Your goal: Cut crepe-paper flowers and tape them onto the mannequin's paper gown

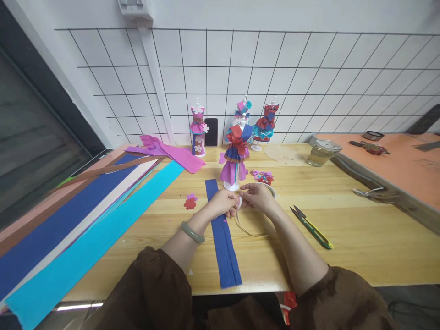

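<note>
My left hand (224,204), with a green bangle on the wrist, is closed on a thin pale tape (239,205) beside a blue crepe paper strip (225,245). My right hand (257,197) pinches the same tape from the other side. The tape's loose length curls down onto the wooden table. A white tape roll (271,189) lies partly hidden behind my right hand. Just beyond both hands stands a small dress form (235,158) in a red, blue and pink paper dress. Red and purple paper flowers (190,202) lie left of the blue strip.
Yellow-green snips (312,228) lie right of my right arm. Long paper strips (99,220) cover the left side. Dressed forms (198,130) and a phone (211,132) stand by the tiled wall. A lidded glass jar (323,153) is at the back right.
</note>
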A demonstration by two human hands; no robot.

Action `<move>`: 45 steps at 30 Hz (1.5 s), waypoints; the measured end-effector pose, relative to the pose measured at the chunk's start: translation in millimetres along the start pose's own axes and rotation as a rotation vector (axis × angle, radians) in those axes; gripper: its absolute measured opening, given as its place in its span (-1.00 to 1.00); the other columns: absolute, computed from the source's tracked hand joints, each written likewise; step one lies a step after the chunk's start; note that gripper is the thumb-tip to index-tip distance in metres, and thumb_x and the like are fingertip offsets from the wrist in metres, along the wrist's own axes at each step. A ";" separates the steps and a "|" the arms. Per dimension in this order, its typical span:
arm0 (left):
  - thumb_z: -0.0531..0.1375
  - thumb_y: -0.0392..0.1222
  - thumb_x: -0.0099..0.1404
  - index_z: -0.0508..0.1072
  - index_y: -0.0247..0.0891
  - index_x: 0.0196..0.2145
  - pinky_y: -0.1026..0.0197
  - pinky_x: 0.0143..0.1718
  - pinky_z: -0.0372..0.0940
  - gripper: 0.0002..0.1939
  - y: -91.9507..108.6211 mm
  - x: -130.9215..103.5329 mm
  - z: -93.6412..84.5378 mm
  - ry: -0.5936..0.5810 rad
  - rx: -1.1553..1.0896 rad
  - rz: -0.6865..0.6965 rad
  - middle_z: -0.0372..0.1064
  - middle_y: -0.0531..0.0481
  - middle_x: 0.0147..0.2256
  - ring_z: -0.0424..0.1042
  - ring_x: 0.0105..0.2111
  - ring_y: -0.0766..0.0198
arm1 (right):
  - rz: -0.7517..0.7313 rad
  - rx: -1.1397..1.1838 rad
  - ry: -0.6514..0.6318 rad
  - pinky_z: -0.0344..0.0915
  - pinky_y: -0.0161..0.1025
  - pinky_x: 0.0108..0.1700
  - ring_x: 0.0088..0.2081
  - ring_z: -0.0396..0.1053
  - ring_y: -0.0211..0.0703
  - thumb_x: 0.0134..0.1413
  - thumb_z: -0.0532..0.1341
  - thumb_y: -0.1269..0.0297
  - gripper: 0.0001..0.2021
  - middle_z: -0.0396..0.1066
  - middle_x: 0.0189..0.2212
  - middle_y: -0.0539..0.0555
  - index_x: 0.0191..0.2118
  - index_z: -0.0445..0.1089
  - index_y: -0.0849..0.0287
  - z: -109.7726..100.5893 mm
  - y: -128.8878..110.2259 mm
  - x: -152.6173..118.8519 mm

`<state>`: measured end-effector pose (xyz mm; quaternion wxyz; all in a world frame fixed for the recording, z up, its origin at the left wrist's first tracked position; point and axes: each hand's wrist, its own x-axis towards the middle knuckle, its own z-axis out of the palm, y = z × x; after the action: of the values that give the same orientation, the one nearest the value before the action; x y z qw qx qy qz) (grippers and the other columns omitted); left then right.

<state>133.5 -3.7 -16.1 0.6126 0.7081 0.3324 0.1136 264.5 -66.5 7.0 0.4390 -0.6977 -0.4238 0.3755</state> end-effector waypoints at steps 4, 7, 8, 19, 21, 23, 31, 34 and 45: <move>0.07 -0.24 0.15 0.33 -0.37 -0.51 0.46 -0.73 0.12 -0.84 1.0 -0.3 -1.6 -0.019 -0.020 -0.002 0.34 -0.01 -0.62 0.33 -0.69 0.44 | -0.004 0.007 0.000 0.27 -0.42 -0.65 -0.68 0.34 -0.29 -0.12 0.25 0.39 -0.81 0.36 -0.73 -0.06 -0.30 0.31 0.22 -0.8 1.6 0.6; 0.07 -0.23 0.14 0.33 -0.37 -0.52 0.44 -0.74 0.12 -0.84 0.2 0.3 -2.0 -0.019 -0.028 0.006 0.35 -0.02 -0.60 0.33 -0.69 0.43 | -0.002 0.012 -0.005 0.29 -0.41 -0.63 -0.66 0.35 -0.28 -0.11 0.25 0.38 -0.82 0.37 -0.72 -0.05 -0.29 0.31 0.22 -1.0 1.6 0.0; 0.07 -0.24 0.14 0.34 -0.37 -0.52 0.44 -0.75 0.13 -0.84 -0.3 0.6 -2.1 -0.017 -0.029 0.005 0.35 -0.03 -0.59 0.33 -0.69 0.42 | -0.002 0.013 -0.008 0.29 -0.41 -0.63 -0.66 0.35 -0.28 -0.10 0.24 0.38 -0.82 0.37 -0.72 -0.05 -0.29 0.31 0.22 -1.0 1.8 0.1; 0.09 -0.15 0.16 0.34 -0.37 -0.48 0.41 -0.74 0.16 -0.79 1.8 -0.7 -5.1 0.009 -0.070 -0.042 0.36 -0.02 -0.53 0.32 -0.69 0.44 | 0.005 0.017 -0.010 0.28 -0.42 -0.64 -0.66 0.35 -0.29 -0.15 0.27 0.38 -0.79 0.37 -0.71 -0.05 -0.30 0.32 0.22 -1.5 1.5 0.8; 0.08 -0.13 0.16 0.35 -0.37 -0.48 0.41 -0.75 0.15 -0.78 2.1 -1.6 -4.5 0.004 -0.081 -0.029 0.35 -0.01 -0.54 0.32 -0.69 0.43 | 0.000 0.012 -0.013 0.27 -0.43 -0.65 -0.67 0.34 -0.29 -0.15 0.27 0.39 -0.80 0.36 -0.72 -0.06 -0.30 0.32 0.22 -1.2 0.7 0.4; 0.09 -0.12 0.15 0.35 -0.37 -0.51 0.40 -0.75 0.14 -0.77 1.6 -1.7 -3.5 -0.005 -0.078 -0.009 0.34 -0.01 -0.55 0.32 -0.70 0.43 | -0.003 0.008 -0.016 0.27 -0.42 -0.65 -0.67 0.34 -0.29 -0.14 0.27 0.40 -0.80 0.36 -0.73 -0.06 -0.30 0.32 0.23 -0.9 0.9 0.6; 0.08 -0.26 0.08 0.34 -0.35 -0.55 0.38 -0.75 0.15 -0.87 -5.5 4.1 -2.3 -0.003 -0.029 -0.013 0.34 -0.01 -0.63 0.30 -0.72 0.40 | -0.011 -0.015 -0.014 0.25 -0.46 -0.66 -0.68 0.33 -0.32 -0.11 0.24 0.44 -0.83 0.35 -0.74 -0.07 -0.30 0.32 0.24 -0.7 1.6 0.7; 0.09 -0.26 0.08 0.34 -0.36 -0.55 0.38 -0.75 0.15 -0.88 -5.4 4.1 -2.8 0.012 -0.024 -0.020 0.33 0.00 -0.65 0.29 -0.72 0.40 | -0.008 -0.017 -0.013 0.25 -0.46 -0.65 -0.68 0.32 -0.33 -0.07 0.21 0.45 -0.85 0.34 -0.74 -0.07 -0.29 0.31 0.24 -0.7 0.7 0.1; 0.09 -0.24 0.11 0.29 -0.35 -0.50 0.41 -0.73 0.15 -0.89 0.9 3.4 -12.3 0.167 -0.045 -0.059 0.36 0.00 -0.59 0.28 -0.72 0.45 | 0.006 -0.004 0.017 0.29 -0.43 -0.60 -0.63 0.35 -0.31 -0.04 0.18 0.46 -0.85 0.37 -0.69 -0.04 -0.26 0.29 0.26 -1.6 -1.3 -0.7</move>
<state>129.4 8.1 -13.4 0.6018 0.6719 0.4004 0.1615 265.4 -67.3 8.8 0.4401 -0.7030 -0.4188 0.3697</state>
